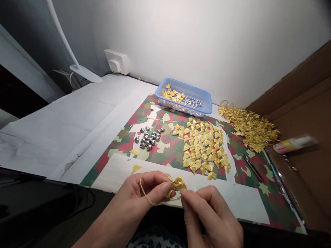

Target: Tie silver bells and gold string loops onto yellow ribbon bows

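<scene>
Low at the front edge of the table, my left hand [151, 189] is closed in a pinch on a small yellow ribbon bow [181, 182]. A thin yellow cord [141, 184] loops around the thumb and fingers of that hand. My right hand [210, 210] has its thumb and forefinger pressed together right beside the bow; whatever lies between those fingertips is too small to make out. Beyond the hands, many yellow bows [204, 156] lie in rough rows on the camouflage-patterned mat [165, 156]. Left of them sits a group of silver bells [142, 145].
A blue basket [208, 111] at the back holds bows and small silver pieces. Corded yellow bows [256, 129] are heaped at right, near tweezers [252, 167] and a bottle [289, 144] by a cardboard wall [310, 103]. A white lamp [85, 74] stands back left.
</scene>
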### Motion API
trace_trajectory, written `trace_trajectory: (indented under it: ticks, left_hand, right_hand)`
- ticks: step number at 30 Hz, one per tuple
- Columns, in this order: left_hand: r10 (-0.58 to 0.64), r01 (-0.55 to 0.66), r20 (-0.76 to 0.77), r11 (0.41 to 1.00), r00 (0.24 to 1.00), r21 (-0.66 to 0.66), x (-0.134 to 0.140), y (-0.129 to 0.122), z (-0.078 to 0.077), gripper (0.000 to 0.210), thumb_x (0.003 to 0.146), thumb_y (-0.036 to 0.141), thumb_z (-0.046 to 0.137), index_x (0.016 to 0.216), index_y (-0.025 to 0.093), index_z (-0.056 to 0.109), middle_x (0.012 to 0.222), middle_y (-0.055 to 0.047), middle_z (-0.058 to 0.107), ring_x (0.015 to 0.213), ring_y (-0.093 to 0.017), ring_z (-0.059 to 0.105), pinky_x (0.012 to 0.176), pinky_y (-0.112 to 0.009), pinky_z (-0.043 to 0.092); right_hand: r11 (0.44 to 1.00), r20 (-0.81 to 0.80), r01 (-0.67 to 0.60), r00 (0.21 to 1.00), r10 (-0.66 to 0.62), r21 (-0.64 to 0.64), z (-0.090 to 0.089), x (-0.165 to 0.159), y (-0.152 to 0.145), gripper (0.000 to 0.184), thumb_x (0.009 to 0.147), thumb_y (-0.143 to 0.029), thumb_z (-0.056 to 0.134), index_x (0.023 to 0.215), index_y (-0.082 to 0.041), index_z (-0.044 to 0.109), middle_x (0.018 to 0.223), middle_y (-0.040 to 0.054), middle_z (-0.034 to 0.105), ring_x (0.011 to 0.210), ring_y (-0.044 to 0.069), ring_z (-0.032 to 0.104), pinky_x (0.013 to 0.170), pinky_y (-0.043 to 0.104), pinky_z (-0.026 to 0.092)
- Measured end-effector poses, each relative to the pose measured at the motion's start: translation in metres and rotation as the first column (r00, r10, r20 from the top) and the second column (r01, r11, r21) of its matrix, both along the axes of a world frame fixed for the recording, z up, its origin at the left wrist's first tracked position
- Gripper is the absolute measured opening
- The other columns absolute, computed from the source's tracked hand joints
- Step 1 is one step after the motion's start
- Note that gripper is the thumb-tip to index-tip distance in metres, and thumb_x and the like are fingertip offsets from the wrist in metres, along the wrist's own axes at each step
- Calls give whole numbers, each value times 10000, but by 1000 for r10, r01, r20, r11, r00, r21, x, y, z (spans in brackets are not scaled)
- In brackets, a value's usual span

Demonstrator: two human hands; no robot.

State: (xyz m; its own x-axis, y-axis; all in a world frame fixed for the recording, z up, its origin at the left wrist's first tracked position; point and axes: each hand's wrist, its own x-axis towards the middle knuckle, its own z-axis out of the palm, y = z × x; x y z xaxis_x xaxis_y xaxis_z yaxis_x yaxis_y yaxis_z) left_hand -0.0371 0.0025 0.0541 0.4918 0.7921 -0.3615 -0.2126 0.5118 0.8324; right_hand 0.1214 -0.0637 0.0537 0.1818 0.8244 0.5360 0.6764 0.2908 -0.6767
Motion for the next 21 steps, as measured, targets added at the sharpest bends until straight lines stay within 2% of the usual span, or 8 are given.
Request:
trace_trajectory:
  ticks: [4, 8, 17, 21]
  left_hand:
    - [37, -38, -33, 999, 999, -26, -1, 0, 1, 231, 873, 420, 808, 797, 203, 793, 871, -24, 705, 817, -157, 597, 779, -237, 502]
    - [65, -66, -29, 996, 997, -58, -1, 1, 3, 262, 835, 442, 840, 756, 198, 787, 826, -17, 695, 794, -149, 583, 752, -217, 488]
    - [75, -75, -11, 996, 997, -49, 2, 1, -2, 233, 875, 425, 813, 789, 209, 792, 854, -6, 700, 808, -137, 578, 756, -200, 484]
    - [79, -80, -31, 996, 996, -34, 4, 1, 1, 259, 856, 453, 825, 774, 210, 791, 834, -3, 692, 801, -137, 571, 748, -197, 479]
  right_hand:
    - [1000, 85, -12, 996, 12, 3, -8, 0, 1, 240, 934, -59, 606, 1090, -214, 701, 711, -4, 518, 591, 106, 519, 545, 219, 425]
    - [1000, 140, -6, 990, 6, 2, -8, 2, 3, 220, 927, -49, 623, 1069, -207, 679, 698, -6, 508, 593, 110, 504, 541, 228, 407]
    - [1000, 159, -23, 987, 26, -16, -8, 4, 3, 219, 925, -37, 610, 1063, -194, 672, 700, -3, 502, 586, 117, 492, 529, 242, 388]
    - [999, 162, -44, 986, 46, -17, -9, 6, 2, 225, 923, -26, 598, 1062, -189, 667, 707, -3, 491, 592, 115, 483, 529, 242, 378]
